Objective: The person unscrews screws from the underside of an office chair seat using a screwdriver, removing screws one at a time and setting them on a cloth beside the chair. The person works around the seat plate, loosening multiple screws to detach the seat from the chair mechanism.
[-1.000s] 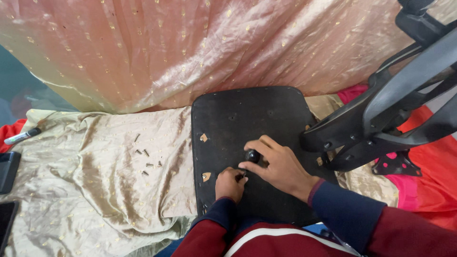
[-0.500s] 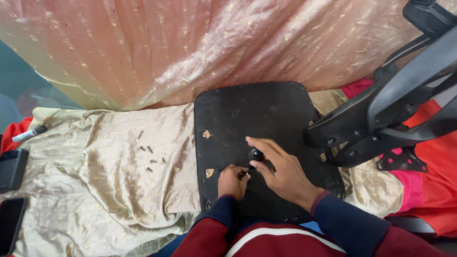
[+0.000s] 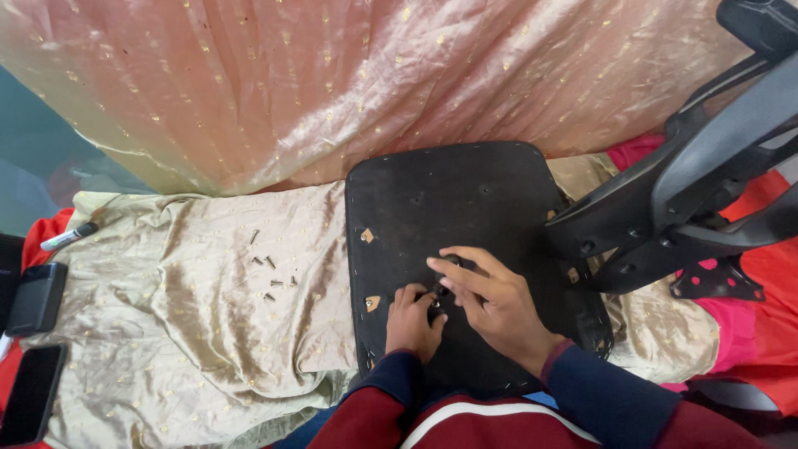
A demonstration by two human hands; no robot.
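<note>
A black chair seat board point(image 3: 453, 195) lies upside down on gold cloth. My left hand point(image 3: 411, 324) rests on its near part, fingers curled around a small black fitting point(image 3: 438, 293). My right hand point(image 3: 490, 299) lies next to it, fingers spread over the same fitting and pinching it from the right. Most of the fitting is hidden under my fingers. Several loose screws point(image 3: 270, 274) lie on the cloth to the left of the board.
A black chair frame with armrests point(image 3: 698, 191) lies at the right over red cloth. A pink-gold drape point(image 3: 374, 75) hangs behind. At the far left lie a marker point(image 3: 71, 236), a black case point(image 3: 35, 298) and a phone point(image 3: 32, 395).
The view has shifted slightly. Both hands stay on the small fitting; my right fingers have spread further over it.
</note>
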